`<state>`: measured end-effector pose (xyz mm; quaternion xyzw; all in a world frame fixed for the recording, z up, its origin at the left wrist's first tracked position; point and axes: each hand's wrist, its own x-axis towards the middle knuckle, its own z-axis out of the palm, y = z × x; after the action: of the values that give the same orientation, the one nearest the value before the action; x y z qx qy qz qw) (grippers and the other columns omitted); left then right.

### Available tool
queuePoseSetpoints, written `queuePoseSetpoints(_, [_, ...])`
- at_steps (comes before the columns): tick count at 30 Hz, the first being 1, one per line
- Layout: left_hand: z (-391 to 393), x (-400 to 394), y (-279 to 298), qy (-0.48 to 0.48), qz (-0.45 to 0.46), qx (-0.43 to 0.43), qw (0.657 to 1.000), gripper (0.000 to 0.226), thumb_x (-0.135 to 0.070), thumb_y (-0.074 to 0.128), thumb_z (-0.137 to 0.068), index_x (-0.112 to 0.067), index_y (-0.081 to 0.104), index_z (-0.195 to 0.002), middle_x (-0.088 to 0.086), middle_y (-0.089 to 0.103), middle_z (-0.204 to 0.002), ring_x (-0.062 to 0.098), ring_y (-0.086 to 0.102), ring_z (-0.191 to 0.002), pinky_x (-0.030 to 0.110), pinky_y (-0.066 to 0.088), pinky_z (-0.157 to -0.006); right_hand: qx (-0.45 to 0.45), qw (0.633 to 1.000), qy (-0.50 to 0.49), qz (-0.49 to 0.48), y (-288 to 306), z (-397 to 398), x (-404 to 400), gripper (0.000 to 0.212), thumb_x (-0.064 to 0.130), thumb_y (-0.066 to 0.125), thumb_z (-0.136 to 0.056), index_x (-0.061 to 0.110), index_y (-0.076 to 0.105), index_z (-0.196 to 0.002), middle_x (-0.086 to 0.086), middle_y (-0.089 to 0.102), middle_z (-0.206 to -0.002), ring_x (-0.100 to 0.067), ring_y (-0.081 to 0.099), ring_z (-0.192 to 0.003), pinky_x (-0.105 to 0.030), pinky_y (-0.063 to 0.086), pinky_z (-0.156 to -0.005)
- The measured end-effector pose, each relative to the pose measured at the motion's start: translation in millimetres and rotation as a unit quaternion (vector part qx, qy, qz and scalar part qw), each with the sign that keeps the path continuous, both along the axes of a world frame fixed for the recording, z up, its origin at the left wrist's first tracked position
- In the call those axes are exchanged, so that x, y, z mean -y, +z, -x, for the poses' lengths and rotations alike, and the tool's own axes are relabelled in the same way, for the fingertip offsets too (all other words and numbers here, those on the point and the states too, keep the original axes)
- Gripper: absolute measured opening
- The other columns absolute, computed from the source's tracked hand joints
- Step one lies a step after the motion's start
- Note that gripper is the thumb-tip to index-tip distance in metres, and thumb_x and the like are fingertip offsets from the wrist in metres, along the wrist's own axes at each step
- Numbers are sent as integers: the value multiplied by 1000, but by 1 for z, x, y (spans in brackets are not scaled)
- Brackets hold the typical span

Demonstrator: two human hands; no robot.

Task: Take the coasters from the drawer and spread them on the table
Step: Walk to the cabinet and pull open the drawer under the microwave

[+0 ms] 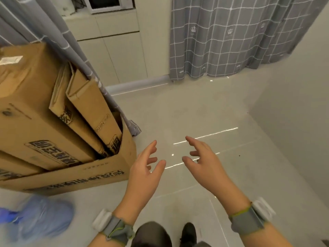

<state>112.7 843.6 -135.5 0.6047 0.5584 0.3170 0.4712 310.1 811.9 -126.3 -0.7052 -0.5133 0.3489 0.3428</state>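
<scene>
My left hand (pixel 145 168) and right hand (pixel 204 162) hang spread-fingered and empty above the glossy pale tiled floor (pixel 178 113), beside the tall brown cardboard box (pixel 53 122); coasters and drawer are out of sight

The blue shoe cover (pixel 41 218) at lower left is smeared by motion, its outline soft and its left part cut by the frame edge. The big cardboard box (pixel 74 177) runs off the left edge; its printed characters are too blurred to read. Both forearms leave the bottom edge just past the wristbands (pixel 115 229). The dark shoes (pixel 188 232) are cropped at the bottom. The window frame (pixel 106 4) is cut off at the top.
</scene>
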Motion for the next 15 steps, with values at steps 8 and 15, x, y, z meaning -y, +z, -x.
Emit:
queuePoseSetpoints(8, [-13, -198, -24, 95, 27, 38, 994, 58, -29, 68, -98, -50, 45, -147, -23, 58, -135, -5, 61, -112, 33, 52, -104, -3, 997, 72, 24, -10, -9, -233, 63, 28, 64, -96, 42, 39, -152, 16, 50, -139, -4, 60, -115, -34, 56, -97])
queuePoseSetpoints(15, [-23, -426, -40, 106, 34, 48, 993, 55, -29, 65, -100, -44, 45, -149, -18, 58, -133, -5, 61, -107, 14, 49, -82, 17, 995, 85, 43, -12, -7, -448, 61, 24, 62, -98, 39, 41, -153, 13, 51, -140, -3, 63, -110, -22, 52, -89])
